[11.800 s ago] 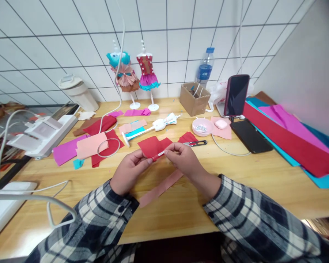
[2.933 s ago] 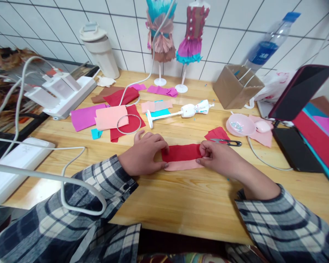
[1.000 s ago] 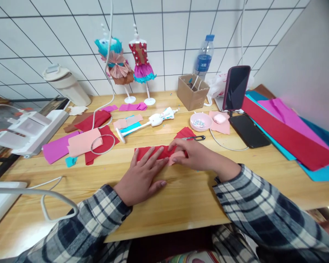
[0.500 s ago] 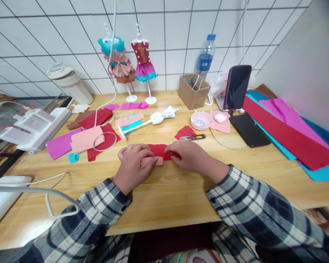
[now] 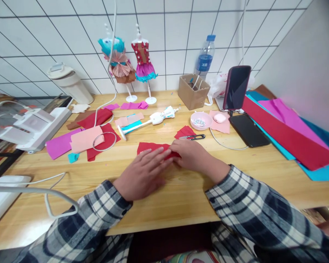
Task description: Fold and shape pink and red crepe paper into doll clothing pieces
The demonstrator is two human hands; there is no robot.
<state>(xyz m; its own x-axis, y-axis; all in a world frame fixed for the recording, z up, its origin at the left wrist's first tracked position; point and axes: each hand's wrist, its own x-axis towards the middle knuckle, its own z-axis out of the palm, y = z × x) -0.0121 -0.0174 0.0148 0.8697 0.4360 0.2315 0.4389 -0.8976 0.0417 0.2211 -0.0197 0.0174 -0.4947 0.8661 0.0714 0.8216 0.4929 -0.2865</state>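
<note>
A red crepe paper strip (image 5: 148, 146) lies on the wooden table in front of me. My left hand (image 5: 143, 171) is stretched flat over its near edge, fingers together and pointing right, slightly blurred. With closed fingers, my right hand (image 5: 190, 155) grips the strip's right end. The small pink strip is hidden, and I cannot tell whether it lies under my left palm. Just beyond my right hand, black thread snips (image 5: 194, 137) rest partly on a red scrap (image 5: 185, 131). Farther back lies a white mini dress form (image 5: 161, 116) on its side.
Two dressed mini forms (image 5: 144, 60) stand by the tiled wall. A cardboard box (image 5: 194, 91), a pink bowl of beads (image 5: 201, 120), a phone (image 5: 249, 129) and coloured paper sheets (image 5: 290, 131) are to the right. Paper pieces (image 5: 87, 138), a cable (image 5: 55, 182) and a power strip (image 5: 44, 128) are left.
My left hand has let go of the pink strip's end and swung right and nearer, its fingers now flat. The red paper's left end is uncovered. My right hand has barely moved.
</note>
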